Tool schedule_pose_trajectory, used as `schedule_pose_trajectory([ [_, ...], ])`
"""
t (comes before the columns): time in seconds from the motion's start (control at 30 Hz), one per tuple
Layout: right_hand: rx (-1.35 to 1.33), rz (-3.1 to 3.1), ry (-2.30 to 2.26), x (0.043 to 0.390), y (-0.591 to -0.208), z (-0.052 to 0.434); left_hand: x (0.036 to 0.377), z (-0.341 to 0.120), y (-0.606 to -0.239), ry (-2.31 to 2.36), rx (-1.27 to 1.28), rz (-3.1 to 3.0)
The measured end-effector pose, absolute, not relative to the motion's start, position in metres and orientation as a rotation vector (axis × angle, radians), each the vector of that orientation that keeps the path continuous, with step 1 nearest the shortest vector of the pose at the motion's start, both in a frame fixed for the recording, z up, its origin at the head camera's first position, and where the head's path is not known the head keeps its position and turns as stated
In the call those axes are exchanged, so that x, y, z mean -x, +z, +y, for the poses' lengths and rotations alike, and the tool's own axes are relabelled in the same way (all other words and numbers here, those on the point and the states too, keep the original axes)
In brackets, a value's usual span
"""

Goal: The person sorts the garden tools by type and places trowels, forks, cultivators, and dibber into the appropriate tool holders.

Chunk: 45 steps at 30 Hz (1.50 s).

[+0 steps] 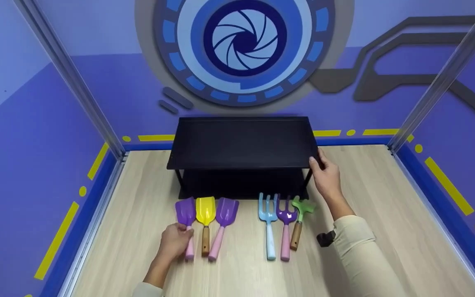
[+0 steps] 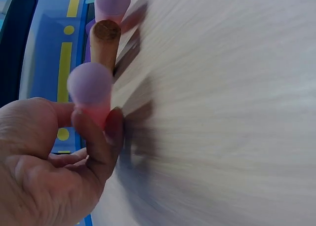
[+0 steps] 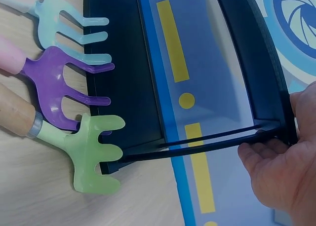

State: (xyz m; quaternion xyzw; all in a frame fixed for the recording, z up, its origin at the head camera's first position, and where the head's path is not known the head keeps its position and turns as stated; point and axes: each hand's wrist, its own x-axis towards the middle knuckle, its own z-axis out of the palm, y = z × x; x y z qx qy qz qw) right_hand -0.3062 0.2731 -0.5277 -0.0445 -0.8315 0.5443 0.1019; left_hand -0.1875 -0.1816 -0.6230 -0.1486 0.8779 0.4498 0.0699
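My left hand [image 1: 184, 236] grips the pink handle [image 2: 91, 95] of a purple shovel [image 1: 185, 211], the leftmost of three scoops lying on the wooden table. Beside it lie a yellow shovel [image 1: 205, 209] with a wooden handle [image 2: 104, 41] and a purple scoop [image 1: 226, 211]. My right hand [image 1: 319, 161] holds the front right corner of the top tier of a black two-tier shelf [image 1: 241, 144], thumb above and fingers [image 3: 254, 154] below. A blue fork [image 1: 267, 208], purple fork [image 1: 286, 214] and green rake [image 1: 302, 206] lie in front of the shelf.
The table is walled by purple panels with metal posts [image 1: 76, 82] at the back corners. In the right wrist view the green rake [image 3: 94, 154] and purple fork [image 3: 59, 83] tips touch the shelf's lower tier [image 3: 123, 88]. Bare wood [image 1: 386, 194] lies right of the shelf.
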Motion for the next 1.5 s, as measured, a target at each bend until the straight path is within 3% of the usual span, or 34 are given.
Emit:
schedule_pose_trajectory([
  [0.83,0.162,-2.453,1.655,0.304,-0.529,0.274,0.184,-0.189,-0.597,1.675,0.455,2.537],
  [1.5,0.175,-2.465,1.642,0.304,-0.527,0.273,0.183,-0.18,-0.561,2.092,0.262,2.277],
])
